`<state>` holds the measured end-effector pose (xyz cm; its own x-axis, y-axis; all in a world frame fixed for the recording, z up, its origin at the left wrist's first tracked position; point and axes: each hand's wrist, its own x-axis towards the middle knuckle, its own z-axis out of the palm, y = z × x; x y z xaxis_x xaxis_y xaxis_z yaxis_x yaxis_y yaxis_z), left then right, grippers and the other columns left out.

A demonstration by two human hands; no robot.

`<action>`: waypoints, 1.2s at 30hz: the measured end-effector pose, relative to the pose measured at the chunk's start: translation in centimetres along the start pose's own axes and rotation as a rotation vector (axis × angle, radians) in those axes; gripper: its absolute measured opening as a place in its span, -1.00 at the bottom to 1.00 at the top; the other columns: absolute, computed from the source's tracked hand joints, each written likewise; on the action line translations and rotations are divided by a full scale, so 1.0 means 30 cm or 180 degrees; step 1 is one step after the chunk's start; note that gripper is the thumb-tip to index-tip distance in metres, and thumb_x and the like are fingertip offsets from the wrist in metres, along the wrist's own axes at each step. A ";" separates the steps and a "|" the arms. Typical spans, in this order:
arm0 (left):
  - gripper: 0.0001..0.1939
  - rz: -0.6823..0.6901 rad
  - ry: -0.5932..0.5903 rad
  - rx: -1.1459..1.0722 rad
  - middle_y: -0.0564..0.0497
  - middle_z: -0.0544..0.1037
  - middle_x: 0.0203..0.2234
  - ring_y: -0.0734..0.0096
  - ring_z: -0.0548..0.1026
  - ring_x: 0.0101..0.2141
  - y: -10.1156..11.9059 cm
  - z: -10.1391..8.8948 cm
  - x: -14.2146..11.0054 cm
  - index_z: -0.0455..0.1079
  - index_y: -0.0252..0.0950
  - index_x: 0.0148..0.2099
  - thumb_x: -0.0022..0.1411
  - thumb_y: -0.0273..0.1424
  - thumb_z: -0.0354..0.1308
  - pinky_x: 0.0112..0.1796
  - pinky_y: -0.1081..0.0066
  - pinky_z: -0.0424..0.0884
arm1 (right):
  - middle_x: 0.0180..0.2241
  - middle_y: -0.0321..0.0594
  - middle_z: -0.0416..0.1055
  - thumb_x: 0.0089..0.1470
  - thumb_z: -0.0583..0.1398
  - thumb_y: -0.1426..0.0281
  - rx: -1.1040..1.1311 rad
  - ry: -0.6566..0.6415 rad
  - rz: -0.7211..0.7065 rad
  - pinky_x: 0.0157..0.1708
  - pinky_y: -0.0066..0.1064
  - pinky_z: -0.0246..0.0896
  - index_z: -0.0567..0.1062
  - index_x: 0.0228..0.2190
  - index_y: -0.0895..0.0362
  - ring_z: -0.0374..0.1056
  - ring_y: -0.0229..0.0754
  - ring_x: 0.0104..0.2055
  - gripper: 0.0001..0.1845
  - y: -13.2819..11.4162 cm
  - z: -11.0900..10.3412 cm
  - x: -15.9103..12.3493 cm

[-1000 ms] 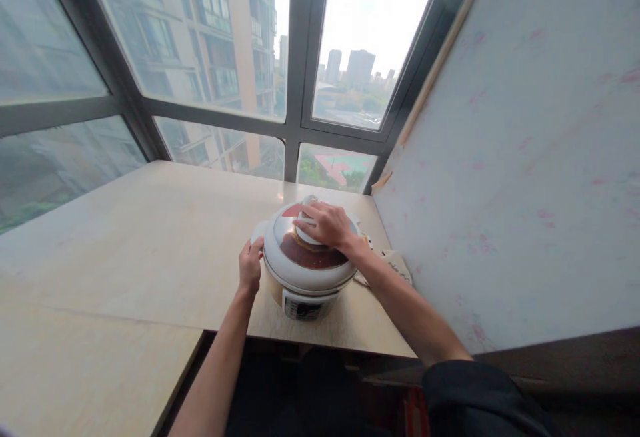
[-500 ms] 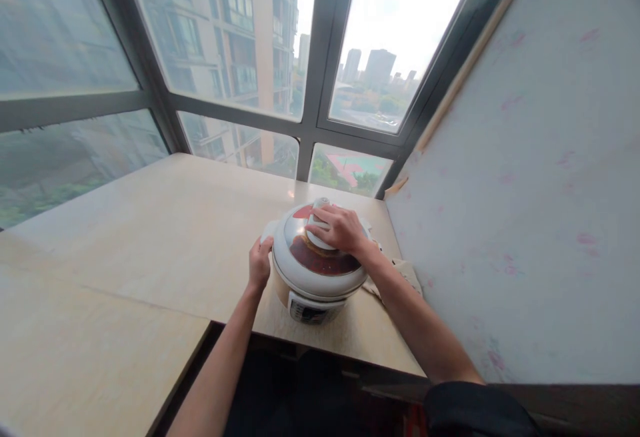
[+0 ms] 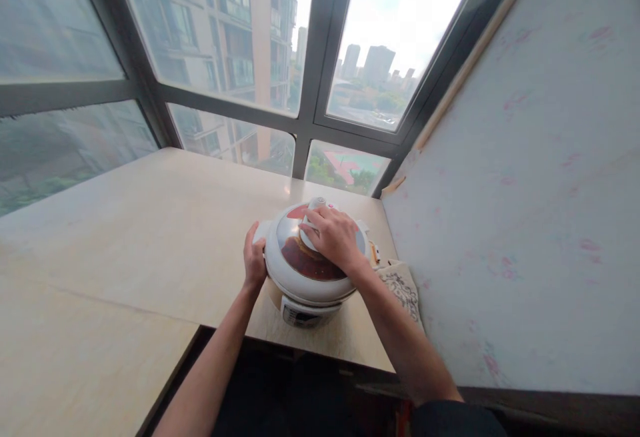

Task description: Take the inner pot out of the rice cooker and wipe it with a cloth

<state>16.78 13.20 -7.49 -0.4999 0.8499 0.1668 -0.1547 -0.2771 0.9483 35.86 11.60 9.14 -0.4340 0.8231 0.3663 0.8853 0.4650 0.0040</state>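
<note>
A white electric pressure cooker with a control panel on its front stands near the counter's front edge. Its round lid has a dark red and brown top and lies on the pot. My right hand reaches over the lid, its fingers curled around the white lid handle, which they partly cover. At the cooker's left, my left hand grips the white side handle, thumb against the rim and fingers on the outer side.
The pale counter runs left and back to grey-framed windows. A patterned cloth lies right of the cooker, against the flowered wall. A dark recess opens below the counter's front edge.
My left hand has shifted on the side handle, its fingers now reaching farther up along it. My right hand stays on the lid handle. The view has moved slightly, showing more of the cloth.
</note>
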 end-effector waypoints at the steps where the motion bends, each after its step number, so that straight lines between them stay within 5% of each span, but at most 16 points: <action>1: -0.29 -0.0046 0.0015 -0.0012 -0.21 0.51 0.11 0.03 0.47 0.12 -0.002 0.001 0.000 0.35 -0.38 0.32 0.20 -0.14 0.15 0.14 0.17 0.40 | -0.08 -0.15 0.52 0.46 0.16 0.15 -0.0016 -0.0015 0.0041 -0.10 -0.25 0.20 0.56 0.04 0.02 0.42 -0.01 -0.01 -0.69 -0.005 -0.002 0.001; 13: -0.14 -0.0275 0.0066 -0.0276 -0.26 0.53 0.14 -0.03 0.49 0.10 0.003 0.016 -0.007 0.35 -0.43 0.31 0.06 -0.01 0.21 0.10 0.14 0.42 | 0.01 0.05 0.48 0.48 0.10 0.17 -0.0252 -0.0297 0.0967 -0.03 -0.18 0.32 0.50 0.11 0.09 0.40 0.07 0.05 -0.64 -0.097 -0.018 0.026; 20: -0.15 -0.0322 -0.0076 -0.0395 -0.25 0.52 0.13 -0.04 0.47 0.12 0.009 0.011 -0.012 0.32 -0.37 0.31 0.09 0.02 0.24 0.12 0.11 0.42 | 0.03 0.16 0.45 0.49 0.07 0.20 -0.0532 -0.0461 0.1143 -0.09 -0.11 0.40 0.47 0.12 0.18 0.43 0.14 0.04 -0.61 -0.123 -0.012 0.047; 30: -0.11 -0.0355 -0.0249 -0.0459 -0.23 0.49 0.16 -0.01 0.46 0.12 0.021 0.003 -0.013 0.29 -0.35 0.34 0.09 0.07 0.27 0.09 0.17 0.41 | 0.00 0.14 0.50 0.48 0.11 0.23 -0.0431 -0.0659 0.0433 -0.04 -0.21 0.41 0.48 0.13 0.28 0.48 0.07 0.05 -0.59 -0.064 -0.053 0.064; 36: -0.11 -0.0337 -0.0174 -0.0468 -0.22 0.50 0.11 0.02 0.48 0.08 0.031 0.014 -0.014 0.29 -0.39 0.33 0.08 0.04 0.26 0.08 0.19 0.42 | 0.06 -0.03 0.53 0.49 0.09 0.25 -0.0224 -0.0549 0.0284 0.04 -0.24 0.37 0.51 0.17 0.14 0.43 0.04 0.12 -0.61 -0.038 -0.071 0.057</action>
<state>17.21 12.78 -6.56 -0.4277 0.8998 0.0864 -0.3289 -0.2440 0.9123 34.46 11.78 11.73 -0.3701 0.9065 0.2033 0.9284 0.3687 0.0460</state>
